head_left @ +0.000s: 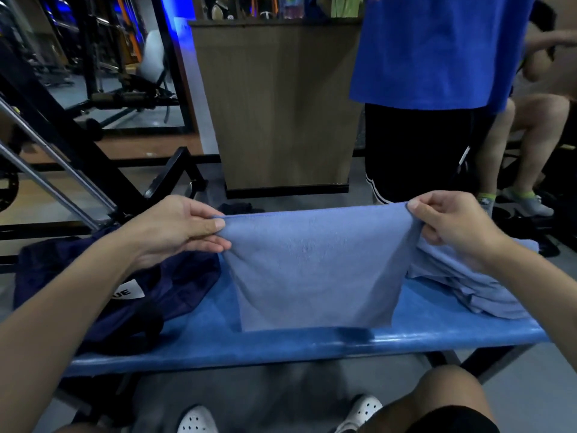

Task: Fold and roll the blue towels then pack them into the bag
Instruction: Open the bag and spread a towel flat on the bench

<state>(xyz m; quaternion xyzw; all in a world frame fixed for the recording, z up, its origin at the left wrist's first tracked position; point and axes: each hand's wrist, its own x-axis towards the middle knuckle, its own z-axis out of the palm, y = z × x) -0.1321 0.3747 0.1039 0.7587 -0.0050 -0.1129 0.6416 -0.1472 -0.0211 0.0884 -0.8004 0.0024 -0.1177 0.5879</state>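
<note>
The held towel [315,270] covers the middle of the table [281,342] behind it. The right hand [452,226] overlaps part of the towel pile [462,289]. The bag [103,292] label is partly folded under; only "UE" reads. The bystander's blue shirt [437,48] is cut off at the top edge.

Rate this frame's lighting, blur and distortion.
Head view: dim overall, with blue glow at top; the held towel and both hands are sharp, wide-angle bending skews the bench edge and frame borders, and a soft glare streaks the bench's front.
</note>
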